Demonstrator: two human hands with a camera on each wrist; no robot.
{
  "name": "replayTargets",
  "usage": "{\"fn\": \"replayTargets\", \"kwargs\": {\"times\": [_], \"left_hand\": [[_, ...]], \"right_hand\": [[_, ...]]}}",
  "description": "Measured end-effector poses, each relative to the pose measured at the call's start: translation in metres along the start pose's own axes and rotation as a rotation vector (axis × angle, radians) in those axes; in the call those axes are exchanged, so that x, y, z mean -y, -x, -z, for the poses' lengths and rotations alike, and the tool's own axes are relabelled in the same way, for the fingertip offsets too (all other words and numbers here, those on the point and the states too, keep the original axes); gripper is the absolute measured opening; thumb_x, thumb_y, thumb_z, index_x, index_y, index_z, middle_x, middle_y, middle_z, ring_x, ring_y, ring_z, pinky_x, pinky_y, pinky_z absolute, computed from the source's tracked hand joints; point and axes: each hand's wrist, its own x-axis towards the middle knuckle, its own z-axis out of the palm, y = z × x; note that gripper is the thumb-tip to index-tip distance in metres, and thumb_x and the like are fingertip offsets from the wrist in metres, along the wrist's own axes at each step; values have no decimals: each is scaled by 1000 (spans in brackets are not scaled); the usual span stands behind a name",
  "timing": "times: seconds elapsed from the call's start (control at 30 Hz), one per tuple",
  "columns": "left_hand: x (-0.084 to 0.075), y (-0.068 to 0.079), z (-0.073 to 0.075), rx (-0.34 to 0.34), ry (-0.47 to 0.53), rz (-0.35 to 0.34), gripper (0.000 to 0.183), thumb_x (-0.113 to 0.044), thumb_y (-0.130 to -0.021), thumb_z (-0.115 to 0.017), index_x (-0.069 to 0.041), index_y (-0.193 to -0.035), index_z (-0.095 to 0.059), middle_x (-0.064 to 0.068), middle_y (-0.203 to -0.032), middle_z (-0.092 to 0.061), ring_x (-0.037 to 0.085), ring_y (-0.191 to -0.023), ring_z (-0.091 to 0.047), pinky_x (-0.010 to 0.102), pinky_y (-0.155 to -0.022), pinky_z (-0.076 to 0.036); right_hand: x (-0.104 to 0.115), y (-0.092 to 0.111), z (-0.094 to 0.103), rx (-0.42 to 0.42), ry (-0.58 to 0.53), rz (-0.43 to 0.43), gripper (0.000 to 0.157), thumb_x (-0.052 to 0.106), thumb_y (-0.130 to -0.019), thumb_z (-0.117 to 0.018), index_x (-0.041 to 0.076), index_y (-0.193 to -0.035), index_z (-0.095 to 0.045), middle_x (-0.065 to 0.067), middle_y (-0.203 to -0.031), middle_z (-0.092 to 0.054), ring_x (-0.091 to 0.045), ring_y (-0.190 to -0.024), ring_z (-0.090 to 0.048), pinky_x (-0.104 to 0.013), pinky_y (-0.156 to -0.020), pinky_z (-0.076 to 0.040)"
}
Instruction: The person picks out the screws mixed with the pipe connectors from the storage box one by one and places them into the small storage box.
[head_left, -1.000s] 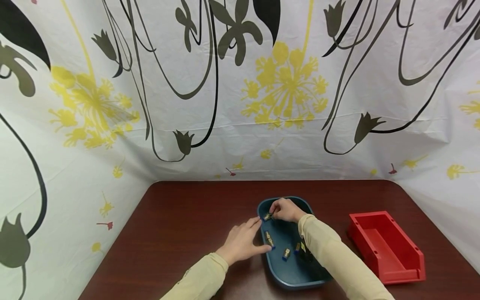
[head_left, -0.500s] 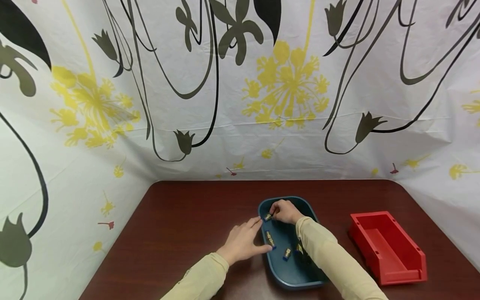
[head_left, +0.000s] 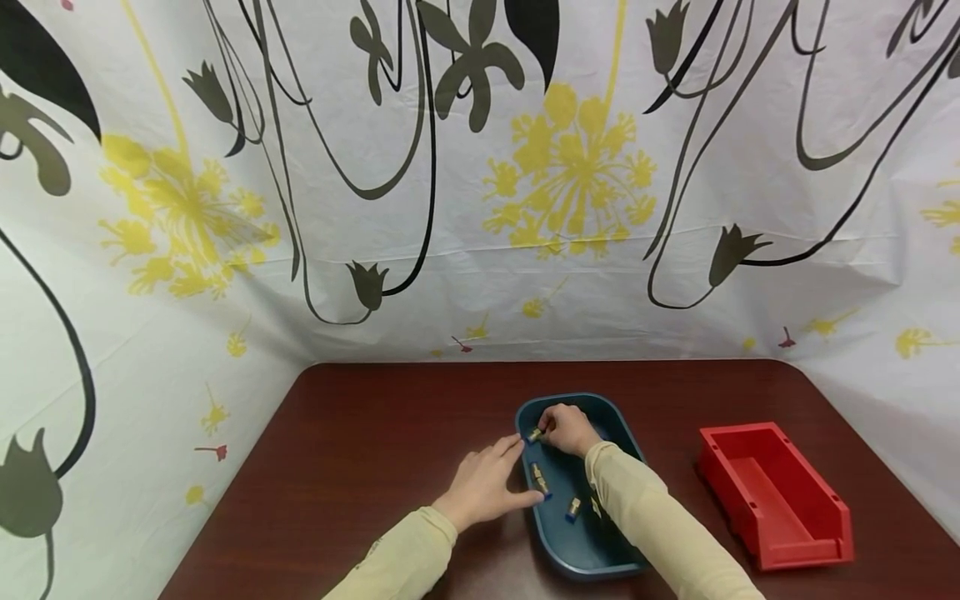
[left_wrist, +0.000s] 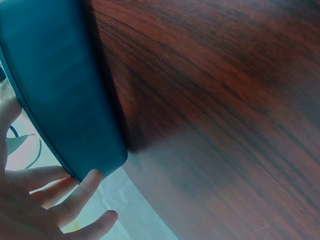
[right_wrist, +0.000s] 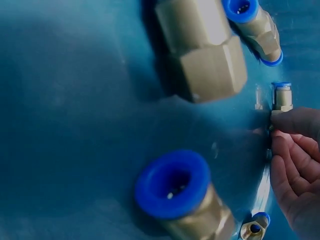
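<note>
A dark blue tray [head_left: 551, 542] holds several brass pipe fittings with blue collars. At its far left end my right hand [head_left: 570, 431] pinches one brass fitting [right_wrist: 283, 97] between thumb and fingertips, low against the tray. My left hand [head_left: 483, 487] lies at the tray's left rim, fingers extended and spread, touching the tray wall in the left wrist view. Near that rim a longer two-collared fitting [head_left: 539, 480] lies beside the left thumb. Another short fitting [head_left: 573, 508] rests on the tray floor. My right sleeve partly covers more fittings.
A red open-fronted bin [head_left: 776, 500] stands right of the tray on the dark brown wooden table [head_left: 390, 433]. A white cloth [head_left: 450, 217] with a floral print hangs behind and along the sides of the table.
My right hand and forearm have shifted slightly nearer and to the left, the fingers staying at the same fitting. My left hand keeps its place on the tray rim.
</note>
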Motion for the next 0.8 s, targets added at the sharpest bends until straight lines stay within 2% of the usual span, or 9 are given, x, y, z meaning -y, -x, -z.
{"fn": "replayTargets", "kwargs": {"times": [0.37, 0.8], "left_hand": [[0, 0, -1, 8, 3, 16, 76, -59, -76, -53, -7, -131, -43, 5, -132, -40, 22, -111, -46, 44, -81, -40], [1, -1, -2, 12, 15, 21, 77, -59, -76, -53, -7, -131, -42, 5, -133, -39, 22, -111, -46, 45, -81, -40]], "right_hand": [[3, 2, -1, 5, 29, 5, 11, 4, -70, -71, 6, -79, -64, 1, -68, -57, -11, -59, -51, -31, -58, -44], [-2, 2, 4, 47, -10, 10, 11, 6, -70, -72, 7, -79, -65, 1, -69, -56, -12, -60, -51, -30, -56, -44]]}}
